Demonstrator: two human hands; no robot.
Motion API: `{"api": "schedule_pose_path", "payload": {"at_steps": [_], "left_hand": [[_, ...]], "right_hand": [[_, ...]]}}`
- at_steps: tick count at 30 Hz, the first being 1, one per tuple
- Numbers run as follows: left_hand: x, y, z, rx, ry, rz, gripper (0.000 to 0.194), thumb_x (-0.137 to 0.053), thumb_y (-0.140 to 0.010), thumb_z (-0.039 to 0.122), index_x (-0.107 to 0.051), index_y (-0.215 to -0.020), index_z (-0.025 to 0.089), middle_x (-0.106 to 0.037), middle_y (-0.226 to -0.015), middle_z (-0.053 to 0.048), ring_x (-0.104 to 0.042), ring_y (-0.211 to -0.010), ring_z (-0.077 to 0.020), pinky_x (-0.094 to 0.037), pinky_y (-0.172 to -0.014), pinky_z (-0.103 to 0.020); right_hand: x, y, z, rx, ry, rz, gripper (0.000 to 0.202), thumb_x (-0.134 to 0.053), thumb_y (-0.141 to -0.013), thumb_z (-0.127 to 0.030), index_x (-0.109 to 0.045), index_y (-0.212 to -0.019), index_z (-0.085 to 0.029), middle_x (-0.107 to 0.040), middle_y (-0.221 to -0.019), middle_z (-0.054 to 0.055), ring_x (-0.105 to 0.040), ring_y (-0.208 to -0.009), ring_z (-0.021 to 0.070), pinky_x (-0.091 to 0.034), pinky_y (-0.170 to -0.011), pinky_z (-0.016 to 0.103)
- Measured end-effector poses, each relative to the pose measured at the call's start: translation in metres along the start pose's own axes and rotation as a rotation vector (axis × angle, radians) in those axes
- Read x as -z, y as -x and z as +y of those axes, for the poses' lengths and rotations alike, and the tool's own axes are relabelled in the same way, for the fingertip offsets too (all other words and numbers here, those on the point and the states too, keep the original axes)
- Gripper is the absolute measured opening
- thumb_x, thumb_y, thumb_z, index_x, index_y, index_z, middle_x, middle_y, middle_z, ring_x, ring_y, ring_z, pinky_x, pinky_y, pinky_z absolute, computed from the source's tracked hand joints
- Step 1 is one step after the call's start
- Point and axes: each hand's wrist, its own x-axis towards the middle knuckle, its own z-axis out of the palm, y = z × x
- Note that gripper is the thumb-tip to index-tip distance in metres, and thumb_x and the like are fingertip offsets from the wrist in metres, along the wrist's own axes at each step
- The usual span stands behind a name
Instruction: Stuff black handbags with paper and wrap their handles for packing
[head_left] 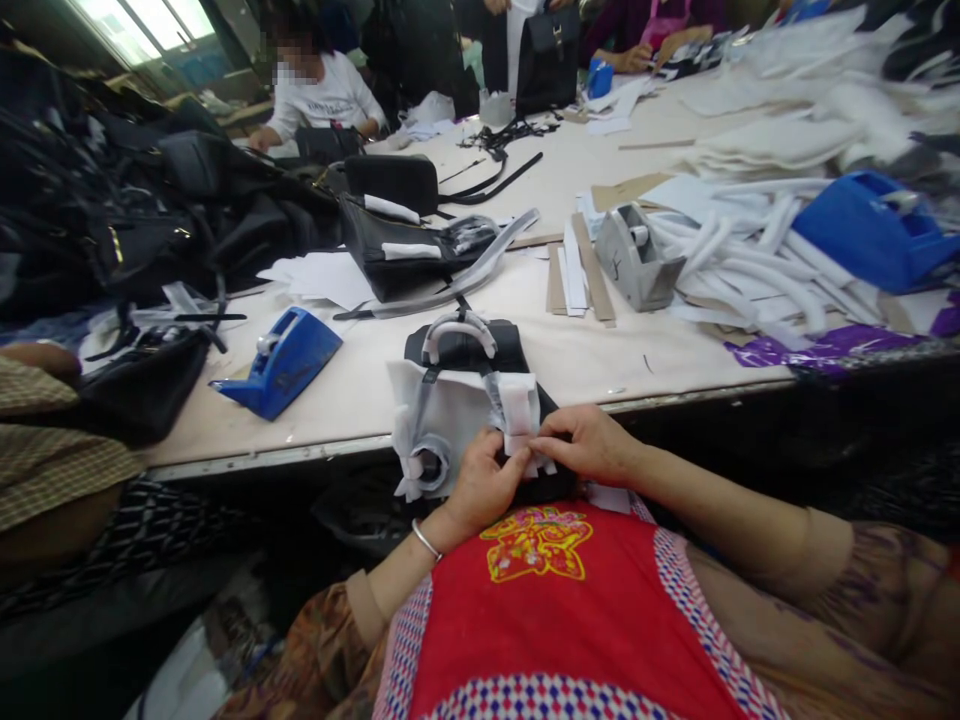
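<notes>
A black handbag [517, 345] lies tilted over the table's front edge against my body, its top handle [459, 335] wrapped in white. White sheeting [457, 400] covers much of its front, with a ring of clear wrapping at the lower left. My left hand [487, 485], with a silver bangle at the wrist, pinches a white wrapping strip [519, 410] at the bag's right side. From the other side my right hand [592, 442] closes thumb and finger on the lower end of that strip. The fingertips of both hands almost meet there.
Blue tape dispensers [289, 365] stand left and far right; a grey dispenser [637, 260] is nearer the middle. White foam tubes [772, 260] heap at right. Another wrapped black bag [390, 250] lies ahead, and black bags [172, 200] pile at left. Several people sit or stand around.
</notes>
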Motion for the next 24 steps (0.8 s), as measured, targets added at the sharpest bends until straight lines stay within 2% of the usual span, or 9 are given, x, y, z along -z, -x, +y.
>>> {"api": "schedule_pose_path", "payload": {"at_steps": [7, 12, 15, 20, 24], "left_hand": [[0.0, 0.0, 0.0, 0.005, 0.014, 0.002, 0.019, -0.063, -0.088, 0.032, -0.067, -0.08, 0.014, -0.057, -0.082, -0.004, -0.055, -0.077, -0.0164, -0.046, -0.066, -0.027], [-0.001, 0.0, -0.003, 0.038, 0.112, -0.031, 0.02, -0.063, -0.088, 0.034, -0.068, -0.084, 0.015, -0.059, -0.087, -0.006, -0.058, -0.081, -0.0177, -0.051, -0.066, -0.027], [0.0, 0.001, -0.006, 0.054, 0.201, -0.088, 0.023, -0.061, -0.089, 0.037, -0.07, -0.09, 0.015, -0.061, -0.09, -0.006, -0.059, -0.079, -0.0169, -0.053, -0.066, -0.026], [0.004, 0.001, -0.012, 0.082, 0.332, -0.161, 0.029, -0.062, -0.088, 0.042, -0.07, -0.095, 0.015, -0.066, -0.092, -0.006, -0.062, -0.075, -0.016, -0.054, -0.066, -0.026], [0.006, 0.001, -0.018, 0.087, 0.363, -0.181, 0.034, -0.064, -0.088, 0.047, -0.071, -0.096, 0.015, -0.069, -0.089, -0.007, -0.063, -0.079, -0.0187, -0.054, -0.072, -0.029]], "right_hand": [[-0.001, 0.0, -0.003, -0.012, 0.083, 0.055, 0.032, -0.066, -0.087, -0.043, -0.072, -0.069, -0.018, -0.067, -0.064, 0.0, -0.056, -0.059, 0.0124, -0.035, -0.057, 0.023], [0.006, -0.001, -0.004, -0.074, 0.012, -0.037, 0.018, -0.062, -0.086, -0.027, -0.079, -0.082, -0.021, -0.074, -0.075, 0.0, -0.063, -0.067, 0.0147, -0.041, -0.061, 0.023], [0.009, -0.003, -0.006, -0.078, -0.013, -0.07, 0.021, -0.06, -0.086, -0.021, -0.08, -0.088, -0.023, -0.076, -0.08, -0.001, -0.065, -0.072, 0.0155, -0.043, -0.064, 0.023], [0.008, -0.009, -0.011, -0.009, -0.028, -0.131, 0.025, -0.056, -0.084, -0.015, -0.08, -0.086, -0.023, -0.074, -0.078, -0.002, -0.063, -0.073, 0.0145, -0.041, -0.064, 0.022], [0.004, -0.013, -0.01, -0.047, -0.07, -0.136, 0.024, -0.056, -0.083, -0.015, -0.079, -0.085, -0.02, -0.072, -0.075, -0.002, -0.061, -0.069, 0.0133, -0.04, -0.061, 0.021]]}}
